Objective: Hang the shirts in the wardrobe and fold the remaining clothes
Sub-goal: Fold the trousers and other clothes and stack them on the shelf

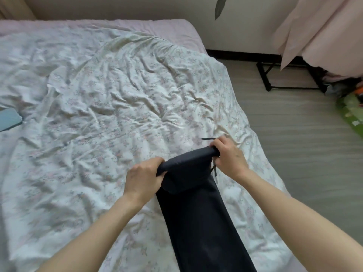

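Observation:
Dark navy trousers lie lengthwise on the floral bedspread, running toward me at the bed's near right side. Their far end is turned over into a thick fold. My left hand grips the left end of that fold. My right hand grips its right end, fingers curled over the top. A thin black drawstring dangles below my right hand, and another bit of cord pokes out just beyond it.
A pale blue phone-like object lies at the bed's left edge. A black metal rack draped with pink cloth stands on the wooden floor at right, with mixed items beneath it.

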`<state>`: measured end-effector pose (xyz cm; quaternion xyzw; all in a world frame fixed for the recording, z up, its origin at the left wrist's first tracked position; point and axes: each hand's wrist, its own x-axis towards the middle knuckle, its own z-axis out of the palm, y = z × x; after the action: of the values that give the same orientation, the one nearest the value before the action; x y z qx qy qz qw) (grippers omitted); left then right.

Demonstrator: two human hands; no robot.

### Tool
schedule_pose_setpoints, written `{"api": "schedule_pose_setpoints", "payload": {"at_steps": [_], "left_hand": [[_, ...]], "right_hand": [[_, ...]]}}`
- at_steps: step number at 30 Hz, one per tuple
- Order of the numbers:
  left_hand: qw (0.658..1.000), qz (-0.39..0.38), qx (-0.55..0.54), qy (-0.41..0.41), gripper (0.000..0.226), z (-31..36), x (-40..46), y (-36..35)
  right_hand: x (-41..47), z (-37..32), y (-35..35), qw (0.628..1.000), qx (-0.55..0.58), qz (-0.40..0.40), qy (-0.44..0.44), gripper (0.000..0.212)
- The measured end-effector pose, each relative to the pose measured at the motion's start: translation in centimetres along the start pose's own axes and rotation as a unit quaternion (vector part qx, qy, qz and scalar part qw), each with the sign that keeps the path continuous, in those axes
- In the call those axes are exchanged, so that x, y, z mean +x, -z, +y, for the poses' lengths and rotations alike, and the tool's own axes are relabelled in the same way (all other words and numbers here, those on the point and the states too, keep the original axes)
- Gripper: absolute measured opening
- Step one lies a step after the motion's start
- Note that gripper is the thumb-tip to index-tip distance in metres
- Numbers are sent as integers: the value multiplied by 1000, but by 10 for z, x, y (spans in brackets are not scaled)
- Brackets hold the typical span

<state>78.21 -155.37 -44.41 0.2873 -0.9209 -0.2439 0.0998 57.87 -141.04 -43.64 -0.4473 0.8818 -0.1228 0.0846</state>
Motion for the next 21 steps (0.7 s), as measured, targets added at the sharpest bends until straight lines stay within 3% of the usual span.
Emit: {"api": "schedule_pose_setpoints", "payload": {"at_steps": [3,7,11,14,16,18,21], "left_hand": [[994,14,-15,-111,28,11,-37,-4],[976,-42,18,-214,30,26,-83,-19],[963,-179,39,-199,30,34,-135,-47],[922,-350,59,-154,28,32,-162,-68],[905,-403,59,-124,28,28,-169,-74],[938,-337,12,-76,20,30,-159,-70],[987,-135,-7,-86,14,32,-117,-68]], "right_hand": [[-51,11,8,996,-25,48,66,32],[-122,26,2,990,-63,35,118,37],[-181,35,-28,990,-97,-54,89,44],[-216,43,-53,965,-113,-237,17,55],[-231,47,-60,943,-126,-308,-25,61],[-234,43,-60,961,-112,-252,-37,49],[-200,30,-53,995,-90,-32,-2,34]]}}
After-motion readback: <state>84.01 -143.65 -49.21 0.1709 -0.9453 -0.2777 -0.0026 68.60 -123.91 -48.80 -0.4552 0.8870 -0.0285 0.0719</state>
